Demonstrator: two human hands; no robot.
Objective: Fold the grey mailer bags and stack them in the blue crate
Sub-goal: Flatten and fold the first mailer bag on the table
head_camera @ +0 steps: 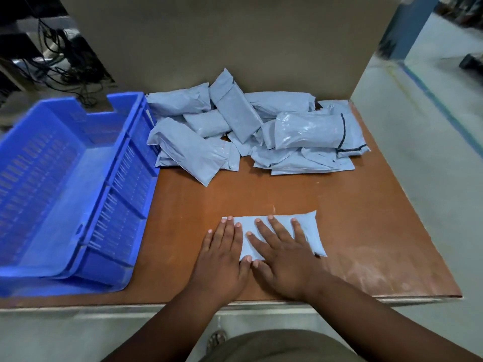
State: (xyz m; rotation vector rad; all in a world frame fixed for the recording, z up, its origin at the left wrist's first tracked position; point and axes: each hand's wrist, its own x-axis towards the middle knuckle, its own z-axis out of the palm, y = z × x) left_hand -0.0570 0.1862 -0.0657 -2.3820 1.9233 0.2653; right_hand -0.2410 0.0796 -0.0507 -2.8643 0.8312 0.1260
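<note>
The left hand (pixel 224 253) and the right hand (pixel 281 253) lie side by side, fingers straight and spread, pressing flat on one grey mailer bag (pixel 308 231) near the front edge of the brown table (pixel 366 218); neither hand grips it. The thumbs touch at the bag's near edge, and its right end shows beyond the right hand. To the left of this bag stands the blue crate (pixel 47 142), its slotted walls and bare floor showing, with nothing visible inside. Behind the bag, toward the back of the table, a loose pile of mailer bags (pixel 248 131) lies jumbled against a tan board (pixel 209 43), the leftmost ones touching the crate's wall. One bag in the pile carries a dark seam.
</note>
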